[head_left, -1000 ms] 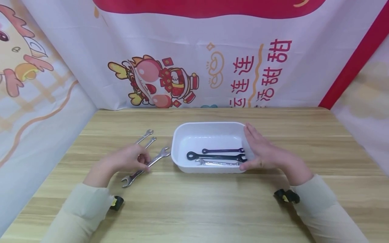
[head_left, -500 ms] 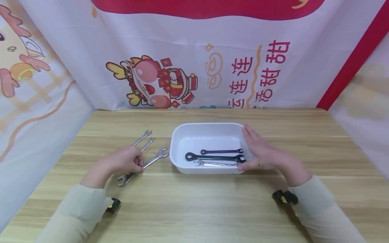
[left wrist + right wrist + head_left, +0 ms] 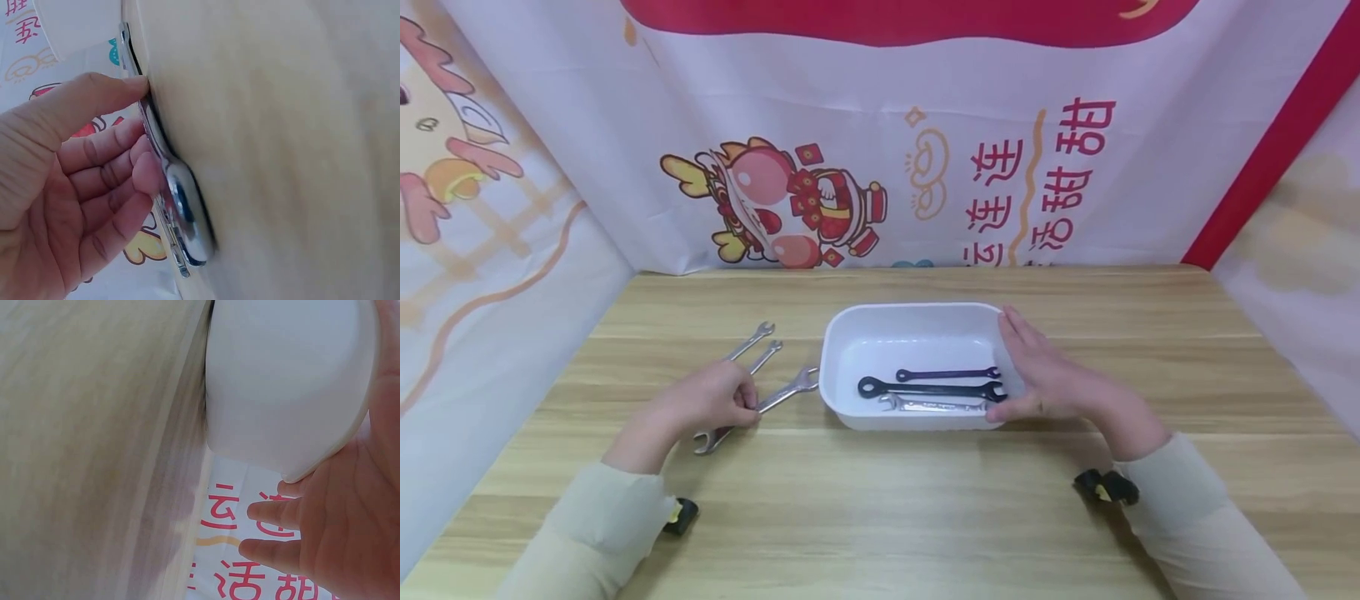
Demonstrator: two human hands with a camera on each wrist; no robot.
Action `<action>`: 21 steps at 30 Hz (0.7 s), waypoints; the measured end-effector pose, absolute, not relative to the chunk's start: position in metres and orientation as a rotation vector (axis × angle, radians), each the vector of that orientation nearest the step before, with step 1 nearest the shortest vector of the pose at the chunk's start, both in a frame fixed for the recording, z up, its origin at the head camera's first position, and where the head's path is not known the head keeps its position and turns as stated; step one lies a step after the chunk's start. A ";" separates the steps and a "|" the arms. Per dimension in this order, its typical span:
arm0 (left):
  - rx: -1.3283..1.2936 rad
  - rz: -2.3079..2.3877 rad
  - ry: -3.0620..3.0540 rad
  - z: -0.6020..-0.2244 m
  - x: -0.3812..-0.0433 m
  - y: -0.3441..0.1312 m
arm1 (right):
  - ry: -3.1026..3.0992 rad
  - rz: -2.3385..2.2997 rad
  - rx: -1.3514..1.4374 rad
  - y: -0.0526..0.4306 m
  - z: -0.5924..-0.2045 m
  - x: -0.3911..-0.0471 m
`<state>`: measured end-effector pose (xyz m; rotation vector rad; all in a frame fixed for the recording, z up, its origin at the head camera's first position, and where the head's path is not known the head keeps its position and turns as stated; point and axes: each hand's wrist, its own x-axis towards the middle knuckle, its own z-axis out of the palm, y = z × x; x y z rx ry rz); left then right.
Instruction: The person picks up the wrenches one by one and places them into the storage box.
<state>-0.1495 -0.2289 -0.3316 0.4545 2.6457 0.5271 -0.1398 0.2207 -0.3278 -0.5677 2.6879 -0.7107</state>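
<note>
My left hand (image 3: 715, 396) pinches the middle of a large silver open-ended wrench (image 3: 790, 390), which lies slantwise on the table. In the left wrist view, the thumb presses one edge of this wrench (image 3: 184, 209) while the fingers curl at its other side. Two smaller silver wrenches (image 3: 765, 357) lie just beyond that hand, partly covered by it. My right hand (image 3: 1051, 379) rests against the right end of a white plastic bin (image 3: 917, 422), fingers straight along its rim and thumb over the near corner. Inside lie two dark wrenches (image 3: 936, 388) and a silver one (image 3: 936, 406).
The wood-grain table (image 3: 880, 508) runs back to a printed cloth (image 3: 850, 108) hanging behind it. Another cloth (image 3: 512, 333) hangs along the left side. The large wrench's far end lies close to the bin's left wall.
My left hand and the large wrench have shifted slightly, its near end moving a little left, then slightly away from me. My right hand and the bin stay in place.
</note>
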 end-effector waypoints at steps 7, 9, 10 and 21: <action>0.527 0.457 2.673 -0.335 -0.149 -0.226 | 2.682 -0.712 -0.573 0.222 -0.327 -0.138; 0.565 0.430 2.679 -0.333 -0.149 -0.225 | 2.679 -0.720 -0.576 0.221 -0.327 -0.138; 0.586 0.417 2.680 -0.332 -0.149 -0.225 | 2.678 -0.721 -0.572 0.221 -0.326 -0.137; 0.578 0.469 2.638 -0.328 -0.151 -0.227 | 2.670 -0.737 -0.556 0.221 -0.328 -0.141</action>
